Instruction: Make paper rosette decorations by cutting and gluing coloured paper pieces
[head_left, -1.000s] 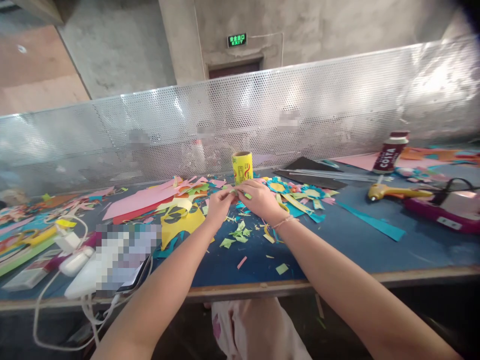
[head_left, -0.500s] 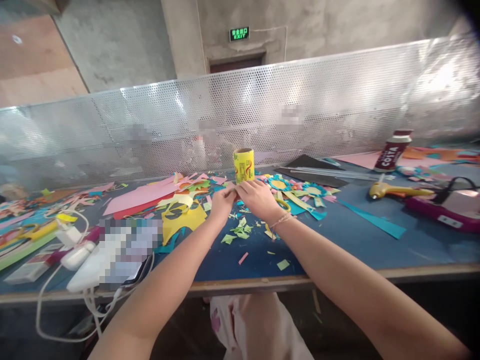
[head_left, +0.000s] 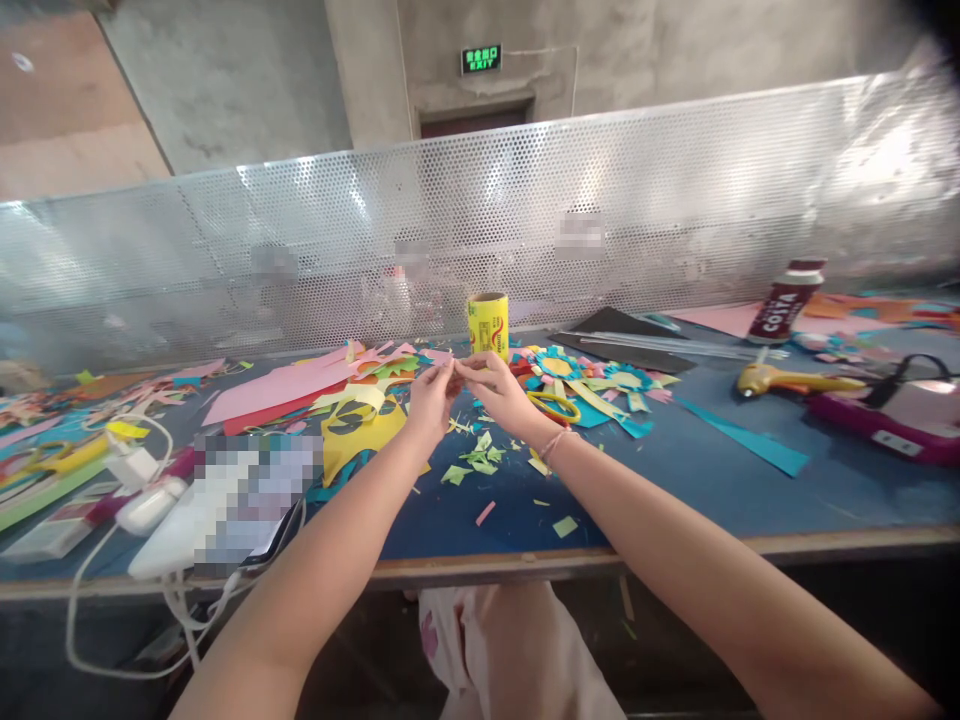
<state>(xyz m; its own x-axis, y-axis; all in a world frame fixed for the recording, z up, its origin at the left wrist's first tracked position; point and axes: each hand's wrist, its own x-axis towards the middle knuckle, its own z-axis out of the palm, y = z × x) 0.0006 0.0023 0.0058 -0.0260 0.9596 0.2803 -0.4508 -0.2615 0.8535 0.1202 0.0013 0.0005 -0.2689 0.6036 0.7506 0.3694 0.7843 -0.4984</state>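
In front of the yellow cardboard tube (head_left: 488, 325), my left hand (head_left: 431, 402) and my right hand (head_left: 498, 388) meet at their fingertips. Both are closed in a pinch; whatever lies between the fingers is too small or too hidden to make out. Yellow scissor handles (head_left: 556, 406) lie beside my right wrist. Just below the hands, pale green paper scraps (head_left: 480, 455) are scattered on the blue table (head_left: 675, 490). Left of my left hand is a yellow paper sheet (head_left: 367, 440) with cut-outs.
Pink paper (head_left: 281, 385) lies at the left, near a phone (head_left: 274, 530) and white cables (head_left: 75, 610). At the right are a yellow glue gun (head_left: 795, 381), a brown bottle (head_left: 786, 302) and a blue paper strip (head_left: 750, 440). A perforated metal screen (head_left: 637, 220) stands behind.
My hands have drawn slightly nearer and turned, with the fingertips raised and touching. More of the scissor handles shows beside my right wrist. The camera view has shifted a little.
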